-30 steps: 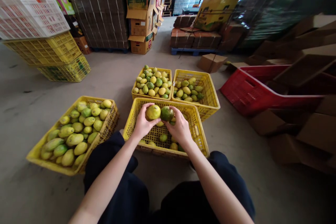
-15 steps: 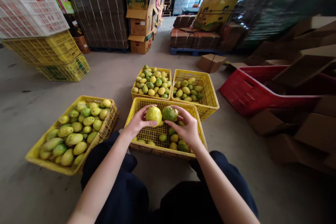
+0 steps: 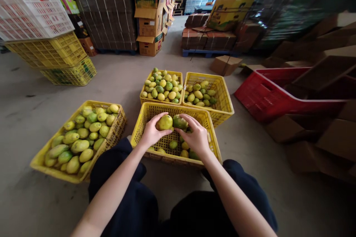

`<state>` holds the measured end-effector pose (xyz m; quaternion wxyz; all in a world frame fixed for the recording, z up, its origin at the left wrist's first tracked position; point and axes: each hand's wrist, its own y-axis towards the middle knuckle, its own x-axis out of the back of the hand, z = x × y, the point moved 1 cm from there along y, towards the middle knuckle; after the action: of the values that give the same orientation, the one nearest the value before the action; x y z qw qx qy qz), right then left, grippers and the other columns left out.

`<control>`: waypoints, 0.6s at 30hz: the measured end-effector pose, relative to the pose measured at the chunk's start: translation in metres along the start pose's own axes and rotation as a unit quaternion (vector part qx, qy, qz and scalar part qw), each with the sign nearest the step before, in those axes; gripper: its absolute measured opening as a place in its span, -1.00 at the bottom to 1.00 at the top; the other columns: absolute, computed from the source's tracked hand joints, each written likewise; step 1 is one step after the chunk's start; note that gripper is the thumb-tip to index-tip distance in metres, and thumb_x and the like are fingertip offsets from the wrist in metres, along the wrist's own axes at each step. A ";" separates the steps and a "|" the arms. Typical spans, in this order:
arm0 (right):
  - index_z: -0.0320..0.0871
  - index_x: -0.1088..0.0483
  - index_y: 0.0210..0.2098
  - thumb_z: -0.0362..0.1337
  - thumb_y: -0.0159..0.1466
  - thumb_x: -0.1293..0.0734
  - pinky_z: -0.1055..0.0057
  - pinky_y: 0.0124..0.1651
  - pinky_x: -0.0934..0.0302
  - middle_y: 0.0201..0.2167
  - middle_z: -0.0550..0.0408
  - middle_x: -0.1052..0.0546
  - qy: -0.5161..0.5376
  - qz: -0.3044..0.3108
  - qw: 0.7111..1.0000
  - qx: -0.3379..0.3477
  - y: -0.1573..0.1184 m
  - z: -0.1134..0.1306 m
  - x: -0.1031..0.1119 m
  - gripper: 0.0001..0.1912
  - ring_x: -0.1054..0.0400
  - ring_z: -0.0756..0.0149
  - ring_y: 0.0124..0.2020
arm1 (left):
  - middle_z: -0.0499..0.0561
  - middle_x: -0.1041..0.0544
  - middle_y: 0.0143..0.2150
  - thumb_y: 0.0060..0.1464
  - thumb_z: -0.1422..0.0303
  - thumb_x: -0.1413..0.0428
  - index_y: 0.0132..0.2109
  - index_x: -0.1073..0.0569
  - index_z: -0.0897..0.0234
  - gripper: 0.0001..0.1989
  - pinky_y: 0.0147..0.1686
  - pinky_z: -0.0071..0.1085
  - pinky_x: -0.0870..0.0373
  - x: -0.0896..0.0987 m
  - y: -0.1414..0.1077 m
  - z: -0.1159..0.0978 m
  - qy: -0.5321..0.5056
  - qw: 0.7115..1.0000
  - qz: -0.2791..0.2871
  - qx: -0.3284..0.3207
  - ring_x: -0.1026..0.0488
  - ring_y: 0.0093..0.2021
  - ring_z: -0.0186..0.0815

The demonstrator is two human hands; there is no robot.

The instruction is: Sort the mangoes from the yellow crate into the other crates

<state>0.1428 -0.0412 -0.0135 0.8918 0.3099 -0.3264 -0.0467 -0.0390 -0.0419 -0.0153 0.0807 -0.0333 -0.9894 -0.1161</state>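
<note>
My left hand (image 3: 154, 132) is closed round a yellow lemon (image 3: 165, 122), thumb below and fingers above. Close beside it, my right hand (image 3: 196, 135) grips a greener lemon (image 3: 179, 122) from its right side. Both fruits are held over the near yellow crate (image 3: 175, 160), in whose bottom several lemons lie, mostly toward the right. A green lemon (image 3: 173, 144) rests there below my hands. My right hand hides part of the crate's right side.
A yellow crate (image 3: 35, 164) full of lemons stands at left. Behind the near crate are a heaped crate (image 3: 142, 98) and a partly filled crate (image 3: 226, 100). At right lie a red crate (image 3: 251, 96) and cardboard boxes (image 3: 338, 139). Stacked crates (image 3: 47, 50) stand far left.
Both hands still hold their lemons. The fruits look turned in the fingers, the left one showing a different, duller side. The whole view has shifted slightly.
</note>
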 end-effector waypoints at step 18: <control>-0.03 -0.40 0.01 -0.26 0.17 -0.38 0.19 0.02 -0.39 0.01 0.02 -0.52 0.027 -0.053 0.998 0.037 -0.004 0.002 0.000 -0.60 -0.43 0.15 0.02 | 0.10 -0.45 0.09 -0.15 0.43 -0.32 0.06 -0.45 0.19 -0.44 0.19 -0.22 -0.20 0.000 0.000 -0.007 0.065 0.992 -0.028 -0.105 -0.35 0.13 -0.17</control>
<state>0.1419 -0.0458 -0.0143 0.8842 0.3611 -0.2871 -0.0738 -0.0377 -0.0439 -0.0084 0.1373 -0.0064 -0.9649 -0.2239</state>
